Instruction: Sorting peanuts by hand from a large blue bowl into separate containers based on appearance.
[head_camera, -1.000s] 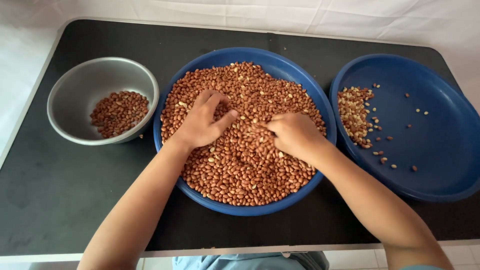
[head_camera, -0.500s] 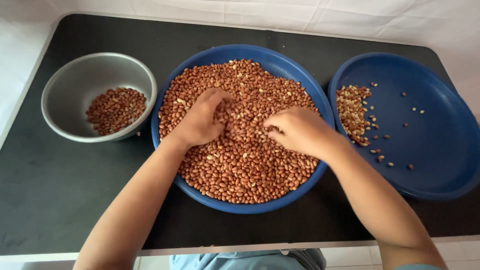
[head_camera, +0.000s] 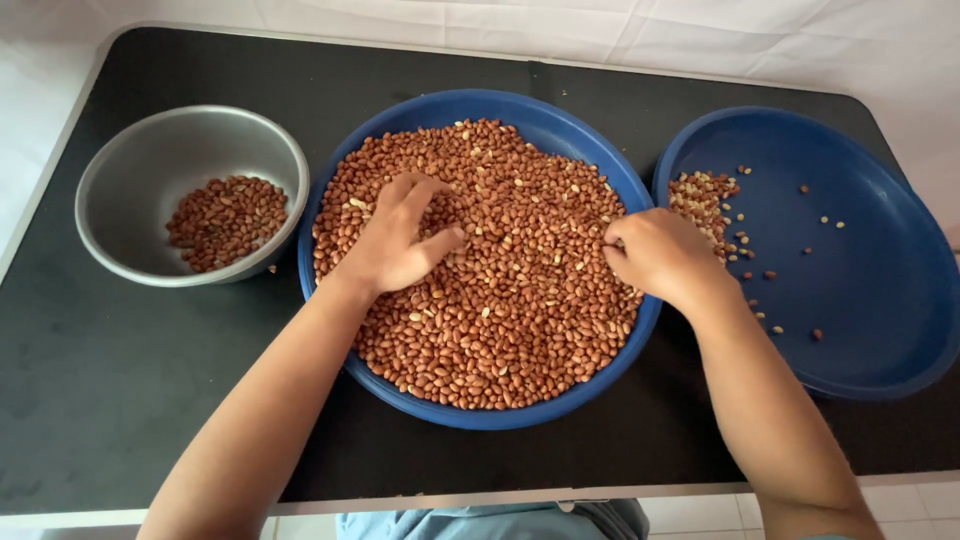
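Observation:
A large blue bowl (head_camera: 520, 110) in the middle of the table is heaped with reddish-brown peanuts (head_camera: 510, 300). My left hand (head_camera: 395, 240) lies on the pile's left half, fingers bent and digging into the nuts. My right hand (head_camera: 655, 255) sits at the bowl's right rim, fingers curled together as if pinching some peanuts; what lies inside the fingers is hidden. A grey metal bowl (head_camera: 150, 150) at the left holds a small heap of peanuts (head_camera: 225, 220). A second blue bowl (head_camera: 870, 300) at the right has a small cluster of peanuts (head_camera: 705, 200) by its left wall.
All three bowls stand on a black table (head_camera: 90, 400) with a pale rim. White cloth (head_camera: 700, 35) hangs behind the far edge. A few loose nuts lie scattered across the right bowl's floor. Light blue clothing shows below the near edge.
My right hand has shifted right from the pile's middle to the bowl's right rim, fingers closed. My left hand stays on the pile, its fingers raking the peanuts.

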